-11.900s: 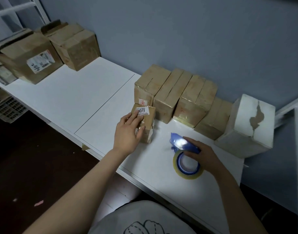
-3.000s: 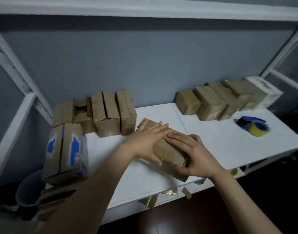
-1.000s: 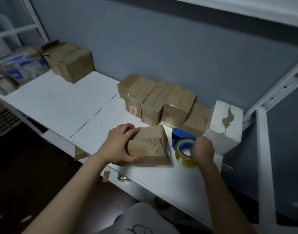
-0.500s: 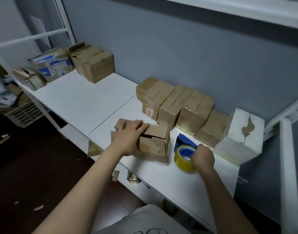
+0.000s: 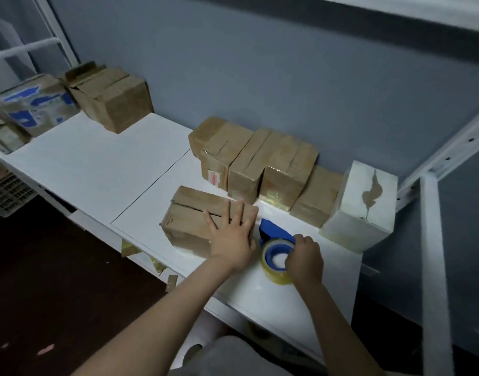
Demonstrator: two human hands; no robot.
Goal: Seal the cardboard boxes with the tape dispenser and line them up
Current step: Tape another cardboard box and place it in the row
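The tape could skew off the seam if the tape dispenser (image 5: 276, 249), gripped in the curled right hand (image 5: 304, 260) near the shelf's (image 5: 110, 164) front edge, drags the unsealed cardboard box (image 5: 189, 221) beside it, which the left hand (image 5: 232, 238) pins flat with fingers spread, short of the taped row (image 5: 260, 164) at the back edge.

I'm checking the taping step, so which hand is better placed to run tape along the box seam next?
Right. The right hand grips the tape dispenser, beside the cardboard box. The left hand lies flat, fingers spread, on the box top, pressing the flaps down, so it probably serves best there.
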